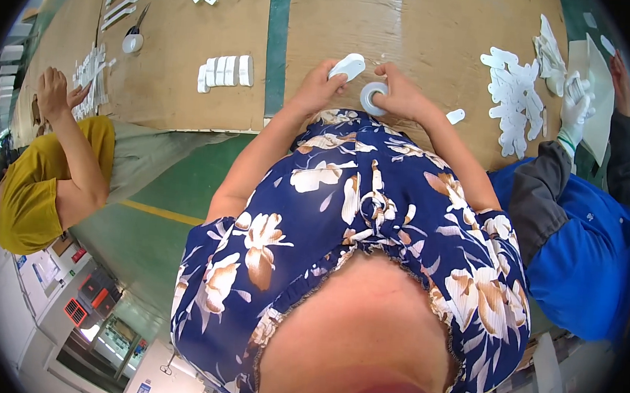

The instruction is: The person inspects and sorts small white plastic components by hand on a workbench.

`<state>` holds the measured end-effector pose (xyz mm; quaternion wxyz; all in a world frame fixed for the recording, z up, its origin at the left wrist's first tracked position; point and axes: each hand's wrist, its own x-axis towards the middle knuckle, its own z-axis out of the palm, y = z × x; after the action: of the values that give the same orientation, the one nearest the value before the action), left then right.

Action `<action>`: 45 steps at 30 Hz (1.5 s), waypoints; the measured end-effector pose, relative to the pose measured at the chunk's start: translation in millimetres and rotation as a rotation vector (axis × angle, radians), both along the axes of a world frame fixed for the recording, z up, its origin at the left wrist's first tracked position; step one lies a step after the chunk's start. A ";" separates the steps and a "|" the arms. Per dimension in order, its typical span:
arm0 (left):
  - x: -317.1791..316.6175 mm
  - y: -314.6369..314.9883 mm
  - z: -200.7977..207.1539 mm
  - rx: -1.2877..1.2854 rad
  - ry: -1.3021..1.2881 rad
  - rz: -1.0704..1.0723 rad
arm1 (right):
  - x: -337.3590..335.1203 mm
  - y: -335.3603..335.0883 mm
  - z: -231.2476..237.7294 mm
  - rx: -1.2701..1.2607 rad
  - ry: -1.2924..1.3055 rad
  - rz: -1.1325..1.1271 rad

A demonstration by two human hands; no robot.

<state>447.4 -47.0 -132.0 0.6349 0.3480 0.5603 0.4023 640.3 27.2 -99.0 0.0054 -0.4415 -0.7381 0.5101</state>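
Observation:
My left hand [317,87] is closed around a small stack of white, round-ended flat plates [350,66], held just above the cardboard-covered table. To its right, my right hand [407,97] grips a roll of whitish tape [366,98] with fingers at its core. The two hands are a short way apart, close to the table's near edge. A single white plate [455,116] lies right of my right hand. Left of my left hand stands a row of bundled white plates [226,72].
Loose white plates [513,101] are heaped at the right, beside a co-worker's gloved hand [576,109]. At the left are another tape roll [132,43], white brackets [121,11] and a bare-armed co-worker in a yellow top [53,185]. A green strip [277,48] crosses the table.

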 end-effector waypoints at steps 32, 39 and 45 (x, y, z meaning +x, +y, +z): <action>25.1 -8.1 33.7 0.541 0.773 -0.390 | -25.6 66.2 68.1 0.530 -0.084 0.368; 0.1 26.4 68.3 0.549 0.746 0.117 | -24.1 20.7 6.9 0.528 0.057 0.205; -5.4 26.0 13.0 0.451 0.969 -0.154 | -52.3 8.4 62.8 0.757 -0.352 0.433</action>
<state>442.0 -21.0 -119.0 0.2410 0.6614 0.6615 0.2584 588.0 35.6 -36.2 -0.0659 -0.3240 -0.9371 0.1119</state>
